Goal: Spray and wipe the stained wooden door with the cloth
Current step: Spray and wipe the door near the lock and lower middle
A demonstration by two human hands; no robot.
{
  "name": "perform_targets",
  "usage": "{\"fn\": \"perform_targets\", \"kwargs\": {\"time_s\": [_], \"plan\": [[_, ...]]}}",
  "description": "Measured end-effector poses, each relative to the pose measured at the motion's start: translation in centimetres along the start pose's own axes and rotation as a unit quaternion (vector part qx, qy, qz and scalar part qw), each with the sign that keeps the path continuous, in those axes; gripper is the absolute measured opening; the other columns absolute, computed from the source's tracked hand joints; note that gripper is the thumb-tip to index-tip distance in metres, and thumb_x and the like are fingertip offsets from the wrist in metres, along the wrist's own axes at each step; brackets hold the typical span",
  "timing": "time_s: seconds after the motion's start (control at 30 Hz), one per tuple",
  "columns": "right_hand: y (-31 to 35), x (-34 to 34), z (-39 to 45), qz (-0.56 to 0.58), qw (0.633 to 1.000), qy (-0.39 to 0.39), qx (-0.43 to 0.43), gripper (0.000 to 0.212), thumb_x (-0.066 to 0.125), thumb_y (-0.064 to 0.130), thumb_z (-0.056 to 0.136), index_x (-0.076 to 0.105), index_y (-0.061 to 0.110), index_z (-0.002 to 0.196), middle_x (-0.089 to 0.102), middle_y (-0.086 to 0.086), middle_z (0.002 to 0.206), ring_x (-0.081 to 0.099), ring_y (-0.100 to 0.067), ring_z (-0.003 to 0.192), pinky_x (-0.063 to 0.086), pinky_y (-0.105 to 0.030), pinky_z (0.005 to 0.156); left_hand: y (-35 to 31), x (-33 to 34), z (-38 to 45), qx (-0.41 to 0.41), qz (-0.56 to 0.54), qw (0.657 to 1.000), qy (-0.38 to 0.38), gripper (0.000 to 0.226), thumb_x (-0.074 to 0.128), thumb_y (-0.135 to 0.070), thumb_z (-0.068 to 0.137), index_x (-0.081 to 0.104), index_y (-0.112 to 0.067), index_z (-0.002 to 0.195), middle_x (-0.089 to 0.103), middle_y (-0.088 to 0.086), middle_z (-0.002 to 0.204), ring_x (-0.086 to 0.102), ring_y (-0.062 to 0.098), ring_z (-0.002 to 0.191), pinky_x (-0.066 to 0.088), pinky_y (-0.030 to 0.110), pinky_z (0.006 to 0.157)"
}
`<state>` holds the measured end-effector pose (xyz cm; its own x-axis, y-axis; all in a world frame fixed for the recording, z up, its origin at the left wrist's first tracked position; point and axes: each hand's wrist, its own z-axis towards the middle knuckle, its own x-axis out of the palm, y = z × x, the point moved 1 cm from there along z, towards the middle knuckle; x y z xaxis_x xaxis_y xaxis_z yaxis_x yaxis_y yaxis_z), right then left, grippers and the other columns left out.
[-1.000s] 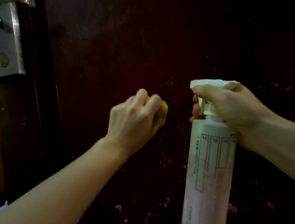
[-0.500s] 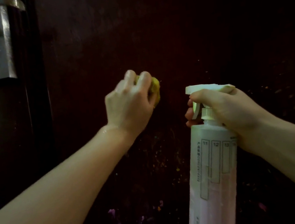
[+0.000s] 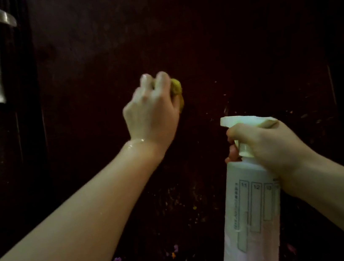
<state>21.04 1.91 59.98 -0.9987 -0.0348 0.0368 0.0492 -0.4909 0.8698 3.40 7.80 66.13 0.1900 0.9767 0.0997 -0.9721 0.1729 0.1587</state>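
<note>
Door (image 3: 208, 36) fills the view, dark wood with specks low down. Left hand (image 3: 153, 111) bunches the yellow cloth (image 3: 177, 89) against it, probably for scrubbing pressure. Right hand (image 3: 266, 148) wraps the spray bottle (image 3: 252, 218) neck, finger by the trigger, probably ready for another squirt.

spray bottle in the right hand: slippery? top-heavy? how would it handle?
The spray bottle looks like smooth plastic, and the left wrist glistens wet, so it may be slippery. Pinkish liquid seems to sit low, so it is probably bottom-heavy. The right hand grips its neck, which likely lets it hang steadily.
</note>
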Motion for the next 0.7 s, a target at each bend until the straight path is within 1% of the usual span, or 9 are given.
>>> {"fn": "perform_targets", "kwargs": {"time_s": [0.07,0.13,0.2,0.27,0.33,0.43,0.57,0.63,0.7], "plan": [[0.2,-0.5,0.1,0.009,1.000,-0.003,-0.012,0.011,0.062,0.013,0.090,0.062,0.006,0.082,0.060,-0.005,0.062,0.062,-0.019,0.057,0.053,-0.029,0.058,-2.0,0.3,-2.2,0.074,-0.021,0.997,0.020,0.023,0.056,-0.034,0.089,0.057,-0.013,0.099,0.058,0.008,0.092,0.060,0.025,0.068,0.036,0.027,0.047],[0.6,-1.0,0.0,-0.024,0.999,-0.013,-0.038,0.015,0.063,0.019,0.090,0.067,0.006,0.084,0.068,-0.005,0.067,0.069,-0.024,0.067,0.055,-0.033,0.064,-2.8,0.2,-4.3,0.130,-0.049,0.989,0.044,0.020,0.060,-0.031,0.087,0.058,-0.013,0.096,0.057,0.007,0.088,0.056,0.021,0.063,0.032,0.025,0.048],[1.0,-1.4,0.0,-0.040,0.998,-0.026,-0.050,0.016,0.064,0.022,0.090,0.070,0.008,0.083,0.072,-0.004,0.069,0.071,-0.024,0.070,0.056,-0.036,0.067,-2.7,-0.1,-5.2,0.149,-0.060,0.985,0.060,0.018,0.059,-0.030,0.088,0.057,-0.013,0.095,0.056,0.006,0.085,0.053,0.017,0.059,0.028,0.024,0.049],[1.1,-1.6,0.0,-0.048,0.997,-0.041,-0.048,0.018,0.064,0.019,0.090,0.068,0.009,0.076,0.069,-0.004,0.063,0.067,-0.024,0.065,0.055,-0.037,0.066,-2.4,-0.4,-5.5,0.174,-0.052,0.981,0.072,0.020,0.051,-0.032,0.091,0.058,-0.013,0.095,0.056,0.006,0.084,0.052,0.016,0.057,0.027,0.024,0.048],[1.3,-1.7,-0.2,-0.032,0.998,-0.046,-0.034,0.014,0.062,0.014,0.090,0.064,0.008,0.076,0.063,-0.003,0.057,0.062,-0.019,0.058,0.054,-0.034,0.061,-2.3,-0.5,-5.1,0.188,-0.046,0.978,0.076,0.024,0.048,-0.035,0.093,0.058,-0.013,0.095,0.057,0.005,0.084,0.054,0.017,0.057,0.030,0.024,0.046],[1.2,-2.2,-0.4,-0.001,0.999,-0.043,-0.024,0.013,0.061,0.013,0.090,0.062,0.008,0.077,0.060,-0.002,0.055,0.060,-0.015,0.054,0.055,-0.036,0.065,-1.6,-0.3,-2.7,0.132,-0.023,0.990,0.049,0.028,0.047,-0.038,0.094,0.057,-0.013,0.098,0.056,0.006,0.085,0.058,0.022,0.060,0.033,0.025,0.046],[1.3,-2.8,0.0,-0.014,0.998,-0.040,-0.035,0.013,0.064,0.022,0.091,0.065,0.009,0.092,0.069,-0.001,0.065,0.070,-0.018,0.065,0.058,-0.034,0.064,-1.3,0.5,0.8,0.046,0.004,0.999,0.006,0.026,0.051,-0.036,0.096,0.057,-0.010,0.099,0.057,0.007,0.085,0.058,0.022,0.059,0.035,0.026,0.046],[1.3,-3.1,0.1,-0.037,0.997,-0.045,-0.043,0.014,0.065,0.023,0.091,0.067,0.010,0.089,0.070,-0.001,0.065,0.071,-0.020,0.067,0.057,-0.036,0.065,-1.9,0.8,1.2,0.024,-0.002,1.000,-0.001,0.025,0.053,-0.034,0.096,0.057,-0.010,0.100,0.058,0.007,0.087,0.059,0.023,0.061,0.035,0.027,0.046],[1.2,-3.3,0.2,-0.046,0.997,-0.048,-0.041,0.015,0.064,0.020,0.090,0.067,0.009,0.081,0.068,-0.002,0.061,0.067,-0.021,0.064,0.056,-0.036,0.065,-2.8,0.8,0.3,0.037,-0.008,0.999,0.010,0.024,0.057,-0.034,0.093,0.056,-0.011,0.102,0.057,0.007,0.090,0.060,0.023,0.064,0.036,0.027,0.047]]}}
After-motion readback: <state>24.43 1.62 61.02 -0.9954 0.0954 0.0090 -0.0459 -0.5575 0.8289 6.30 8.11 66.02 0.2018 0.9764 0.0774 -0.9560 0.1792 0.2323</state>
